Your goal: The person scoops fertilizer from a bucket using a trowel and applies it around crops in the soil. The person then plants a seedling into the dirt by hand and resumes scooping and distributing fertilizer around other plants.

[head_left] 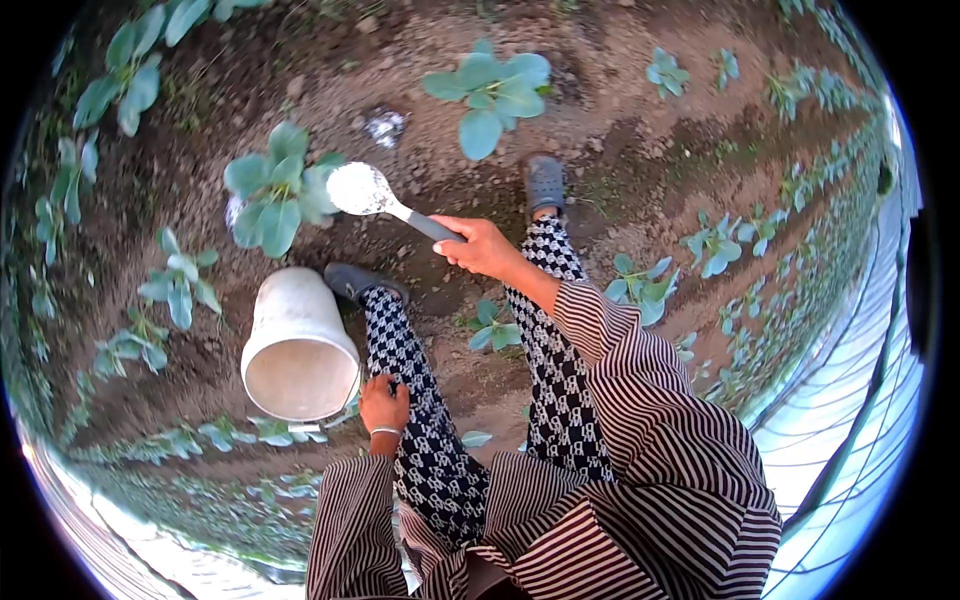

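White and scuffed, the bucket [303, 310] leans over the soil [430, 260] with its wide mouth towards the person, and its pale inner wall shows. Just beside the bucket's rim, on the side nearer the trousers [430, 430], is the left hand [384, 405], with a thin band [385, 431] at its wrist. Its fingers are curled, but I cannot tell whether they grip the bucket's thin handle [347, 415]. Beyond the bucket and to its right in the view, the right hand [483, 248] is closed round the grey handle of a large spoon [362, 190]. The spoon's bowl carries a heap of white material and points left, at the edge of a broad-leaved plant [275, 190] that grows just beyond the bucket. One patch of white material [385, 128] lies on the soil farther beyond the bucket, near a second leafy plant [488, 90]. One grey shoe [366, 284] is just right of the bucket's base; the other shoe [545, 186], with holes in its top, is well apart from the bucket, farther right. More plants stand in rows on both sides of the bucket.
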Demonstrator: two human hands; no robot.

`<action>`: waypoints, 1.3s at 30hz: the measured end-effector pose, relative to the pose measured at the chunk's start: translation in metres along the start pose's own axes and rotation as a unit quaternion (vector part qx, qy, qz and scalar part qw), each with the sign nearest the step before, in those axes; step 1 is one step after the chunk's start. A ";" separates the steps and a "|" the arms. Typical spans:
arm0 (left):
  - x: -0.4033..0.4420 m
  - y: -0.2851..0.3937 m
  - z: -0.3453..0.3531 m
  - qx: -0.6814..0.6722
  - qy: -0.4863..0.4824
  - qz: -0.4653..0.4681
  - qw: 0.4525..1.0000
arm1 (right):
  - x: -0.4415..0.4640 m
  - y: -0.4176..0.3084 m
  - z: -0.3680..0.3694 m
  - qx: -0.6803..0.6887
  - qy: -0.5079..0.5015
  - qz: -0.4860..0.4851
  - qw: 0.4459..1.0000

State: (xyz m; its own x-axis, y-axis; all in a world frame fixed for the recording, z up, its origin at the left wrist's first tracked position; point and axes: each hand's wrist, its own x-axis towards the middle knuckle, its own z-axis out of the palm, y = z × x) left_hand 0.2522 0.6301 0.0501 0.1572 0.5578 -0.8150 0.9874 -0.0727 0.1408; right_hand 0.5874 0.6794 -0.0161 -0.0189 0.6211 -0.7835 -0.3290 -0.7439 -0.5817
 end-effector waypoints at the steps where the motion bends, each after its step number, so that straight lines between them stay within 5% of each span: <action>1: 0.001 0.004 0.001 0.011 -0.001 -0.001 1.000 | -0.012 0.004 -0.019 0.030 0.013 0.009 0.999; 6: 0.010 0.021 0.001 0.060 -0.029 -0.006 0.998 | -0.063 0.033 -0.106 0.171 0.087 0.014 0.981; 12: 0.018 0.042 0.001 0.083 -0.033 -0.023 0.996 | -0.069 0.068 -0.186 0.291 0.296 0.011 0.910; 17: 0.021 0.051 0.007 0.113 -0.045 -0.028 0.992 | -0.005 0.075 -0.268 0.309 0.348 -0.005 0.885; 23: 0.021 0.060 0.016 0.137 -0.054 -0.037 0.988 | 0.031 0.114 -0.317 0.253 0.420 0.095 0.866; 31: 0.024 0.075 0.020 0.157 -0.053 -0.046 0.985 | 0.012 0.119 -0.273 0.072 0.395 0.080 0.912; 34: 0.025 0.068 0.021 0.141 -0.065 -0.060 0.986 | 0.001 0.100 -0.260 0.331 0.297 0.155 0.882; 39: 0.026 0.073 0.021 0.137 -0.063 -0.068 0.986 | -0.001 0.090 -0.243 0.570 0.088 0.255 0.776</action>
State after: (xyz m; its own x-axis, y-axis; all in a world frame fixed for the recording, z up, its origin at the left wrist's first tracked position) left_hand 0.3291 0.6219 0.0271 0.0075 0.4713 -0.8819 0.9647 -0.2356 -0.1177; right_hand 0.7873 0.5517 -0.1208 -0.3245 0.2001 -0.9245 -0.9447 -0.1167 0.3064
